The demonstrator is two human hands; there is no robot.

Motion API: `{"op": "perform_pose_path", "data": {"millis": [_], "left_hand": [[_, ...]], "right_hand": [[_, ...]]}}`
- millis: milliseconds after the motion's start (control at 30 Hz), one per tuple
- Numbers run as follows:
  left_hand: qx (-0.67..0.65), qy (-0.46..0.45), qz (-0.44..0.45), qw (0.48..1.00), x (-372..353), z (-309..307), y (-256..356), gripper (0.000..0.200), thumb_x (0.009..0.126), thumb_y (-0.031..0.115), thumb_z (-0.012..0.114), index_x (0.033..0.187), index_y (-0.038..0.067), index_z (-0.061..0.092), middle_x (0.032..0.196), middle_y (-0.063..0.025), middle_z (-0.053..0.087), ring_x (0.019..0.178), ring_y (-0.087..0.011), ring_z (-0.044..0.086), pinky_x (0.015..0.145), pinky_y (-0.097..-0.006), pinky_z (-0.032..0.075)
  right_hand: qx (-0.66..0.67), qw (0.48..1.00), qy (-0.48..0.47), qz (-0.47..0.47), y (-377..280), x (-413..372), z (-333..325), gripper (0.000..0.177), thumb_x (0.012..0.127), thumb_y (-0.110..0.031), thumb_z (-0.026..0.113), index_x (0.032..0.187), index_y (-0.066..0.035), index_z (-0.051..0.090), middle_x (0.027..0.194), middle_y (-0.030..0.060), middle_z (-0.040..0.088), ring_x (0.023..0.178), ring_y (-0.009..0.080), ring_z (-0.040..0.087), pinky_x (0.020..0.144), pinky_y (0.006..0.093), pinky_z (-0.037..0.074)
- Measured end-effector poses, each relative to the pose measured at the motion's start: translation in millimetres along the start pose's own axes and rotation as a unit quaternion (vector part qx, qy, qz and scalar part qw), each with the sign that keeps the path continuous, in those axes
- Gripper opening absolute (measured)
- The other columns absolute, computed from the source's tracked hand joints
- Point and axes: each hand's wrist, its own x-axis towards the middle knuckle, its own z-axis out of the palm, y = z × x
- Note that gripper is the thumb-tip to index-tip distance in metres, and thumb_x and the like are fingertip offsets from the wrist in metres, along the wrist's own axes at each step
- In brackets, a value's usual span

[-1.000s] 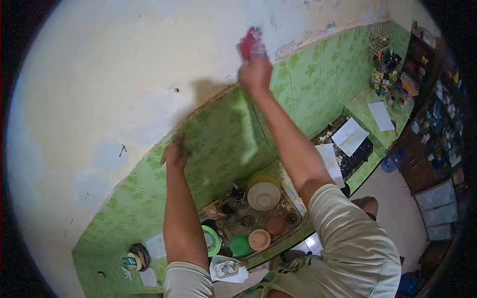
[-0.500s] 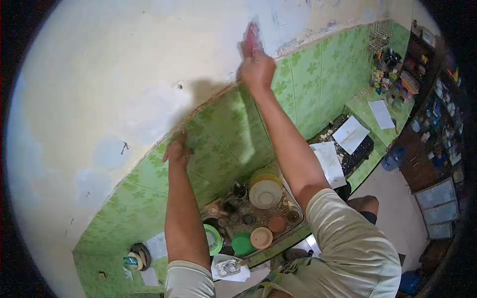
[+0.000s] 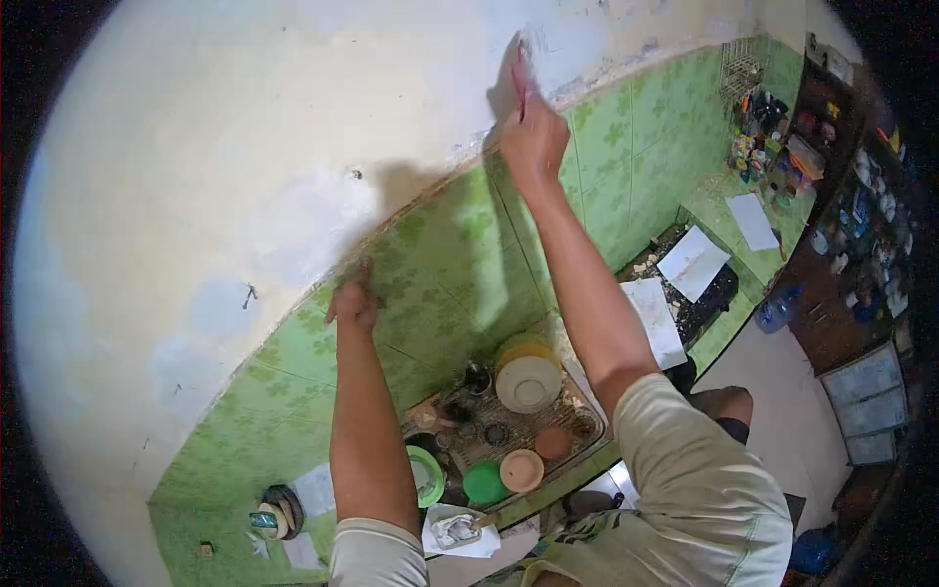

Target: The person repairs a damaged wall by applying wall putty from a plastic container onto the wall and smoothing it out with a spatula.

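Note:
My right hand (image 3: 535, 145) is closed round the handle of a thin red putty knife (image 3: 519, 78). Its tip meets the painted wall (image 3: 411, 88) just above the green tiles, beside a whitish smeared patch. The blade itself is hard to make out. Lower and to the left, my left hand (image 3: 353, 301) leans on the flowered green tiles (image 3: 421, 259) with its fingers apart, holding nothing. Below, near my body, a small tub of white paste (image 3: 455, 529) lies on white paper with a stick-like handle across its edge.
A dish rack (image 3: 469, 430) carries plates, cups and bowls under my arms. Paper sheets (image 3: 693, 262) cover parts of the dark, debris-strewn stove area at right. Bottles and jars (image 3: 758, 147) crowd the far counter. A bent nail (image 3: 249, 295) sticks out of the wall.
My right hand has moved a little right and slightly down along the wall, and the putty knife now appears narrower. My left hand stays against the tiles. The view has shifted slightly.

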Motion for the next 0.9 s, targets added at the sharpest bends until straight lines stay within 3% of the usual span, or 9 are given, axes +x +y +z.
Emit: {"op": "perform_pose_path", "data": {"millis": [133, 167, 233, 400, 533, 600, 667, 767, 900], "left_hand": [[0.082, -0.076, 0.009, 0.994, 21.2, -21.2, -14.7, 0.055, 0.097, 0.035, 0.047, 0.143, 0.006, 0.036, 0.153, -0.0118, 0.024, 0.141, -0.0295, 0.019, 0.109, -0.0582, 0.018], [0.023, -0.071, -0.006, 0.997, 12.9, -15.4, -8.2, 0.057, 0.097, 0.037, 0.046, 0.144, 0.007, 0.033, 0.153, -0.011, 0.024, 0.141, -0.0306, 0.02, 0.107, -0.0614, 0.017], [-0.035, -0.069, -0.024, 0.997, 8.2, -9.0, -5.7, 0.058, 0.097, 0.038, 0.044, 0.145, 0.008, 0.03, 0.153, -0.0102, 0.024, 0.14, -0.0318, 0.021, 0.106, -0.0647, 0.016], [0.026, -0.016, -0.062, 0.998, -2.4, 3.4, 5.3, 0.06, 0.098, 0.037, 0.041, 0.147, 0.008, 0.023, 0.152, -0.0089, 0.027, 0.139, -0.0332, 0.023, 0.105, -0.0656, 0.016], [0.377, -0.088, 0.054, 0.921, -3.6, -14.0, 2.6, 0.059, 0.098, 0.034, 0.043, 0.146, 0.005, 0.026, 0.151, -0.0101, 0.028, 0.138, -0.033, 0.025, 0.106, -0.0626, 0.018], [0.233, -0.054, -0.005, 0.971, -2.4, -2.8, 4.2, 0.06, 0.097, 0.033, 0.046, 0.145, 0.003, 0.026, 0.151, -0.0108, 0.028, 0.138, -0.033, 0.025, 0.106, -0.0623, 0.016], [0.085, -0.019, -0.062, 0.994, -7.5, 8.8, 8.1, 0.061, 0.097, 0.031, 0.048, 0.145, 0.002, 0.026, 0.151, -0.0114, 0.028, 0.139, -0.033, 0.025, 0.107, -0.0619, 0.015], [0.04, 0.04, -0.077, 0.995, -31.1, 29.9, 21.7, 0.058, 0.097, 0.032, 0.049, 0.143, 0.0, 0.032, 0.149, -0.0148, 0.031, 0.136, -0.0351, 0.028, 0.108, -0.0597, 0.016], [0.131, -0.023, -0.092, 0.987, -4.5, -0.4, 14.0, 0.061, 0.096, 0.039, 0.05, 0.141, 0.0, 0.036, 0.151, -0.0172, 0.027, 0.133, -0.0407, 0.029, 0.098, -0.0605, 0.032]], "right_hand": [[-0.051, 0.993, -0.103, -0.04, 20.4, -23.2, 62.4, 0.023, 0.074, -0.014, 0.06, 0.091, 0.001, 0.066, 0.08, 0.0247, 0.064, 0.075, 0.041, 0.063, 0.069, 0.0483, 0.05], [0.005, 0.982, 0.059, -0.178, 27.0, -54.4, 79.3, 0.024, 0.072, -0.014, 0.062, 0.091, 0.0, 0.066, 0.079, 0.0246, 0.064, 0.074, 0.0421, 0.062, 0.069, 0.0487, 0.05], [-0.01, 0.983, -0.116, -0.143, -6.3, -71.8, 46.3, 0.028, 0.074, -0.01, 0.063, 0.099, 0.001, 0.066, 0.073, 0.0234, 0.062, 0.069, 0.0413, 0.061, 0.065, 0.0481, 0.05], [0.227, 0.973, -0.038, -0.012, 15.8, -37.9, 3.8, 0.036, 0.078, -0.004, 0.056, 0.113, 0.0, 0.062, 0.076, 0.0243, 0.063, 0.067, 0.0407, 0.061, 0.065, 0.0472, 0.05], [-0.016, 0.997, -0.069, 0.004, 39.7, 19.8, 5.6, 0.02, 0.078, -0.005, 0.051, 0.092, 0.003, 0.064, 0.08, 0.0258, 0.063, 0.076, 0.0412, 0.061, 0.071, 0.0479, 0.049], [-0.03, 0.993, -0.112, 0.028, 47.8, 3.0, 46.7, 0.013, 0.075, -0.002, 0.051, 0.076, 0.002, 0.063, 0.078, 0.0241, 0.061, 0.074, 0.042, 0.058, 0.069, 0.051, 0.045], [0.005, 0.964, 0.127, -0.233, 41.1, -40.2, 70.2, 0.013, 0.07, -0.01, 0.063, 0.076, 0.001, 0.06, 0.071, 0.0253, 0.059, 0.066, 0.0419, 0.058, 0.059, 0.052, 0.044], [0.009, 0.971, -0.218, -0.099, 4.1, -80.5, 48.7, 0.023, 0.073, -0.01, 0.063, 0.094, 0.001, 0.063, 0.082, 0.025, 0.062, 0.071, 0.0402, 0.061, 0.064, 0.0494, 0.048], [0.164, 0.952, -0.197, -0.164, -31.7, -80.3, -11.3, 0.031, 0.076, -0.01, 0.062, 0.105, 0.002, 0.064, 0.078, 0.0233, 0.063, 0.07, 0.0392, 0.063, 0.063, 0.047, 0.05]]}}
